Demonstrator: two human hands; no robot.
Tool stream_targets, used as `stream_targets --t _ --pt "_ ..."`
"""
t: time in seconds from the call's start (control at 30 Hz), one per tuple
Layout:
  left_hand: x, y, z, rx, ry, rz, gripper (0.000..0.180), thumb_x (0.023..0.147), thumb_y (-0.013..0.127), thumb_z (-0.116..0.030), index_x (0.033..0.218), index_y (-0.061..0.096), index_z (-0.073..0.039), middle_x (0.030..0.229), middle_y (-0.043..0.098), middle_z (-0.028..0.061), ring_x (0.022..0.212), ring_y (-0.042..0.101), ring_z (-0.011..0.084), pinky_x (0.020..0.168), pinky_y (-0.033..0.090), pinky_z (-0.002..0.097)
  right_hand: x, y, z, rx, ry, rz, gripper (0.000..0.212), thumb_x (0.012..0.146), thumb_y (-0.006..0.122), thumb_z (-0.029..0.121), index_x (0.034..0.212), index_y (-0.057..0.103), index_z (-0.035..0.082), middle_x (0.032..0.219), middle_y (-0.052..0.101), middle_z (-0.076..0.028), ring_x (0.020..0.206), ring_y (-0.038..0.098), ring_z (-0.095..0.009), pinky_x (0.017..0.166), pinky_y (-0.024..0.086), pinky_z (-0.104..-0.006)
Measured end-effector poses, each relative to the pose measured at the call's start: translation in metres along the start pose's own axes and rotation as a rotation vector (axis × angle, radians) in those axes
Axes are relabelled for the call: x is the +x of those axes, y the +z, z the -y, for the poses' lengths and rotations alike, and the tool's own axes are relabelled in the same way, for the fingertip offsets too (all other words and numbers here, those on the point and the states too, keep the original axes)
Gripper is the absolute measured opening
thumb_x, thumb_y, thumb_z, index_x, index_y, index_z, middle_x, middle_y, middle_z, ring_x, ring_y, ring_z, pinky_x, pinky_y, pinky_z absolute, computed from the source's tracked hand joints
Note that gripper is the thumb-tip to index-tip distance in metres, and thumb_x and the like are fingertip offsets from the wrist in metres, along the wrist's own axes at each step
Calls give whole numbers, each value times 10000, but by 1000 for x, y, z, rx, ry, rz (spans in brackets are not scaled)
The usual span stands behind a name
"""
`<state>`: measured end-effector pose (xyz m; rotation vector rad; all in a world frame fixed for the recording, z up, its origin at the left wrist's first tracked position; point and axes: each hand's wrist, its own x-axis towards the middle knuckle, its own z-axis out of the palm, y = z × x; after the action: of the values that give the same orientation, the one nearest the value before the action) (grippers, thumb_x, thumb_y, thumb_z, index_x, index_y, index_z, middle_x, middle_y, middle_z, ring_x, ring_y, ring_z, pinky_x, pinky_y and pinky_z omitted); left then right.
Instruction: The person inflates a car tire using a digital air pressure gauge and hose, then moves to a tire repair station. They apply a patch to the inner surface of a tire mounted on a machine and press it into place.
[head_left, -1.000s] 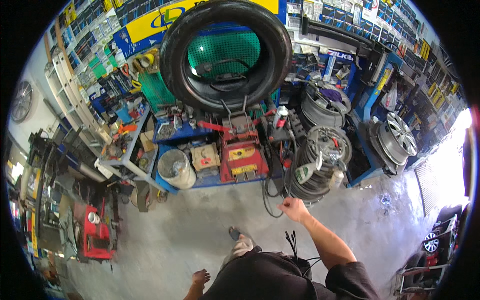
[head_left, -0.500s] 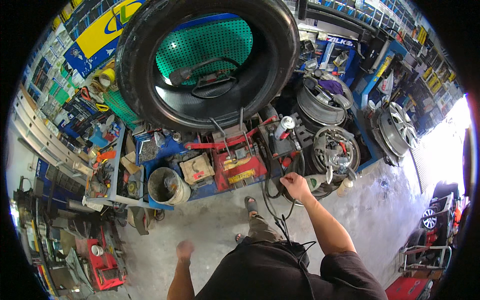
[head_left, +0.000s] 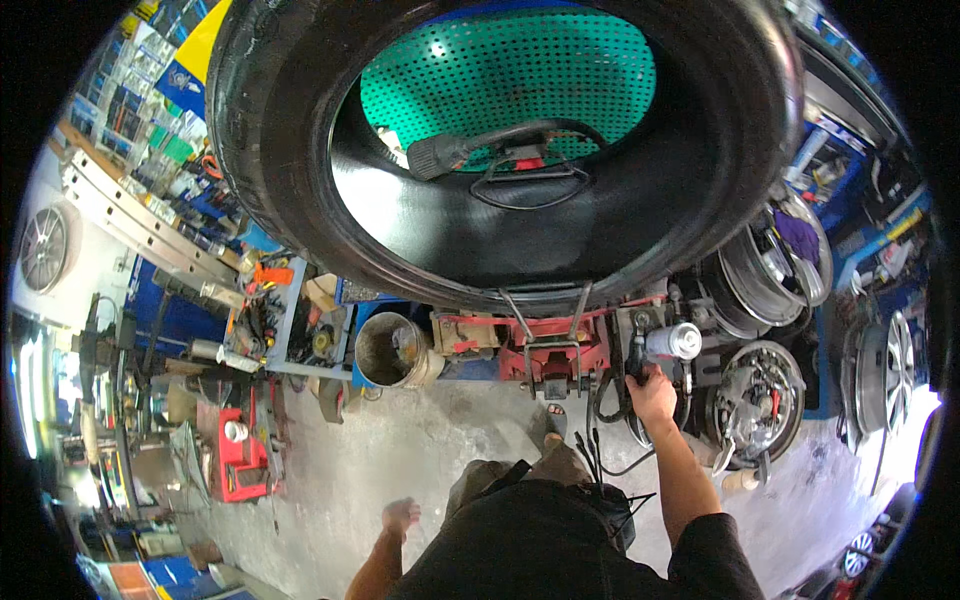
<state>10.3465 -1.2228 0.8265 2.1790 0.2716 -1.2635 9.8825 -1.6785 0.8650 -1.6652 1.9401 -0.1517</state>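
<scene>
A large black tyre (head_left: 270, 190) stands upright on a red stand (head_left: 555, 345), held at its lower rim by metal arms. Inside the tyre rests a lamp-like device with a black cable (head_left: 545, 130). My right hand (head_left: 653, 395) is closed at the bench's front, right of the stand, with a dark object at its fingertips whose kind I cannot make out. Just beyond that hand is a white and grey spray can (head_left: 675, 342), and black hoses (head_left: 605, 400) hang beside it. My left hand (head_left: 402, 515) hangs over the floor, slightly blurred, fingers loosely apart, holding nothing.
A dirty white bucket (head_left: 395, 350) stands left of the stand, by a grey tool cart (head_left: 285, 330). Wheel rims (head_left: 755, 400) with parts in them lie at right. A red machine (head_left: 243, 450) is at far left. Concrete floor (head_left: 330, 475) lies around me.
My body has come closer to the bench, and the tyre looks larger. My right hand has moved from over the black hoses to near the spray can. My left hand still hangs low.
</scene>
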Motion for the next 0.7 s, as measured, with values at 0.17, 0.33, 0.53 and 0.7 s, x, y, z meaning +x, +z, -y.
stream_targets --t 0.17,0.33,0.53,0.7 --pt "-13 46 -63 -18 208 97 324 1009 604 -257 1163 667 21 1004 738 152 824 708 227 722 576 339 -2 -9 -4 66 -145 26 474 843 751 338 1143 638 -10 1097 699 -244 1010 671 -436 878 541 -512" --pt "-20 82 -128 64 347 167 380 1018 597 -301 1207 670 20 1056 740 143 911 710 222 784 579 348 -10 -17 -2 56 -247 -1 438 865 731 317 1130 642 -20 1076 688 -266 994 651 -472 842 536 -515" --pt "-24 88 -147 280 393 -71 371 975 636 -305 1125 705 27 971 762 132 830 728 207 756 586 352 -16 -29 7 78 -333 -145 391 935 679 271 1155 641 -51 1164 663 -256 1107 599 -461 943 484 -509" --pt "-29 80 -146 317 312 -316 283 884 704 -289 963 767 -24 837 766 117 774 738 192 746 583 358 -28 -50 31 147 -350 -165 383 1008 631 222 733 577 -40 591 500 -180 497 458 -295 515 369 -448"
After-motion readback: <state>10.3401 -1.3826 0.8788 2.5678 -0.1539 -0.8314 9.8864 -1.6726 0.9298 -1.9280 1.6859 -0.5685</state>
